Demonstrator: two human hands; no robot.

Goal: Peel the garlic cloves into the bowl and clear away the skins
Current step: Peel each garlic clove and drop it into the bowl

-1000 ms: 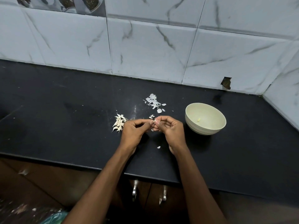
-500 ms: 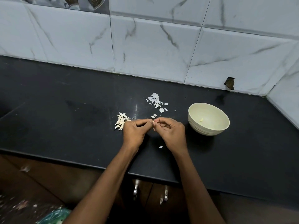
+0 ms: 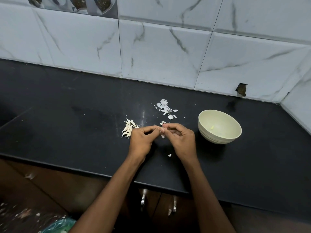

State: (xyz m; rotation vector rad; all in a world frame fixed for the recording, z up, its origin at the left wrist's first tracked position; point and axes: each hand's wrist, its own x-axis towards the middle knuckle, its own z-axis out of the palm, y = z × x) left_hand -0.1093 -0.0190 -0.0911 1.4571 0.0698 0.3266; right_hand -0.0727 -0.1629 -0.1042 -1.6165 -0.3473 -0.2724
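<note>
A black table [image 3: 67, 125] ran beneath a wall of white marble-veined tiles [image 3: 159, 52], one tile near the right corner broken by a small dark hole [image 3: 241, 89]. Below the table's front edge hung two metal cabinet handles [image 3: 173, 206], and a crumpled green plastic bag [image 3: 58, 226] lay at lower left.

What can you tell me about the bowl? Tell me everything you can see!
The bowl is round and pale cream-green, maybe plastic, with faint ridges ringing its outer wall. It stands upright on the black counter, to the right of the right hand, which does not touch it. Nothing touches it but the counter. It is nearly empty: only one small yellowish piece, likely a peeled garlic clove, lies inside. The wall corner is behind it.
</note>
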